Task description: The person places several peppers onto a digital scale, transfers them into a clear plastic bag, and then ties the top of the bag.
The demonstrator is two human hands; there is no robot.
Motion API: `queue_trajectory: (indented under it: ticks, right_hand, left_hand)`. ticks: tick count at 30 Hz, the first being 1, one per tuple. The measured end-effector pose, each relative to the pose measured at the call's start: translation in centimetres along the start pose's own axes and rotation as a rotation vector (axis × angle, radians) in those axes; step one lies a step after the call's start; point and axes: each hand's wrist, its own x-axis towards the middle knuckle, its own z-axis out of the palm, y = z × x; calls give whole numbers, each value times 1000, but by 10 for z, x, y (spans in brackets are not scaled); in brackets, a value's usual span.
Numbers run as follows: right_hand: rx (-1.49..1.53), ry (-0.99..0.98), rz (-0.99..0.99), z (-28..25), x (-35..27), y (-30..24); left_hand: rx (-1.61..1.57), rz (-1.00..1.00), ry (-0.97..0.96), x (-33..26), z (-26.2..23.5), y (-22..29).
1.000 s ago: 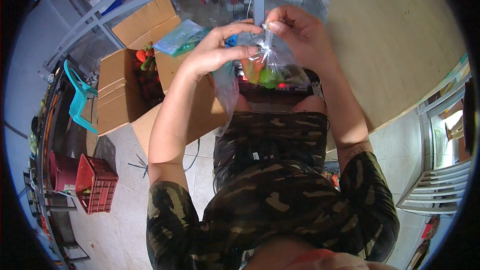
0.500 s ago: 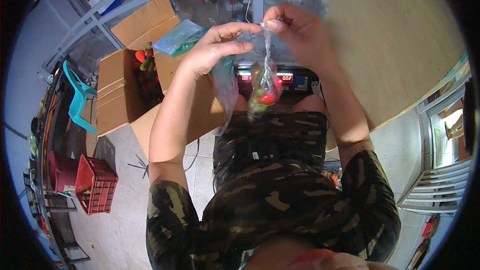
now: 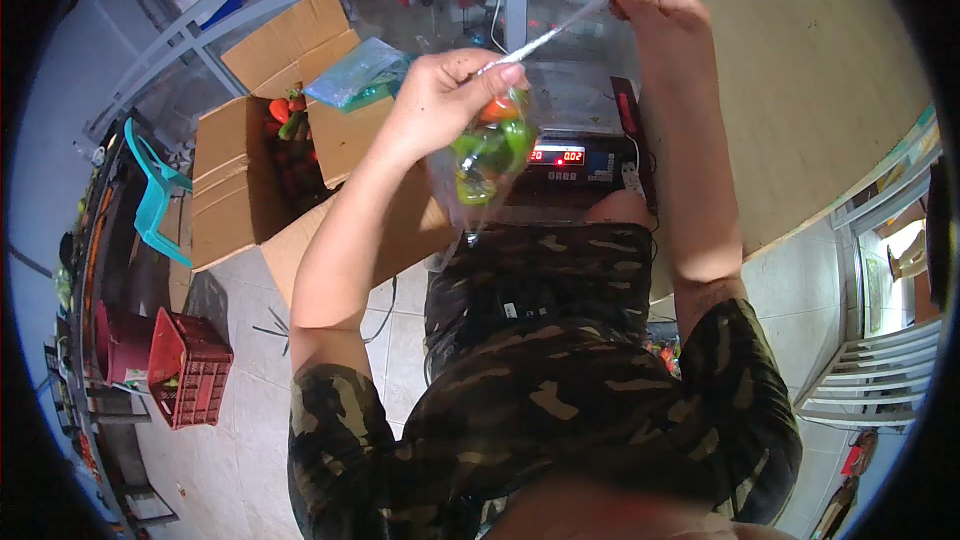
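Note:
A clear plastic bag [image 3: 488, 162] of green and red-orange peppers hangs beneath my left hand [image 3: 438, 105]. The thumb and fingers of that hand pinch the bag's neck just above the peppers. Up and to the right, my right hand [image 3: 662, 2] grips the twisted end of the bag. Between the two hands the twisted plastic [image 3: 560, 28] is stretched in a taut slanting line. Behind the bag stands a digital scale [image 3: 575, 118] with a lit red display, partly hidden by the bag and my left hand.
An open cardboard box [image 3: 222, 180] with peppers inside stands at the left, and blue-green plastic bags [image 3: 362, 75] lie on its flap. A wooden board [image 3: 800, 70] fills the right side. On the floor sit a red crate [image 3: 195, 370] and a turquoise stool [image 3: 155, 200].
My right hand has moved up and right, pulling the twisted end taut. My left hand, earlier spread beside the bag's top, now pinches its neck. The bag has shifted left and up.

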Motion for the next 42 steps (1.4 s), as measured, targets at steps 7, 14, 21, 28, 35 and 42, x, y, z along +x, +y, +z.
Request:
queue_trajectory:
  ticks: [7,14,21,28,35,42]
  right_hand:
    - [205,-31,88,7,-19,17]
    - [-488,-197,-347,59,-83,20]
    - [405,-186,219,52,-80,35]
    - [1578,-571,831,27,-82,25]
    - [690,-507,500,31,-95,22]
    - [62,-344,131,51,-84,23]
  left_hand:
    - [49,-126,159,14,-13,16]
    - [-240,-136,379,26,-14,14]
    - [-283,102,395,32,1,26]
    - [823,658,186,10,-11,55]
    - [863,624,467,14,-18,52]
    - [761,670,401,19,-6,53]
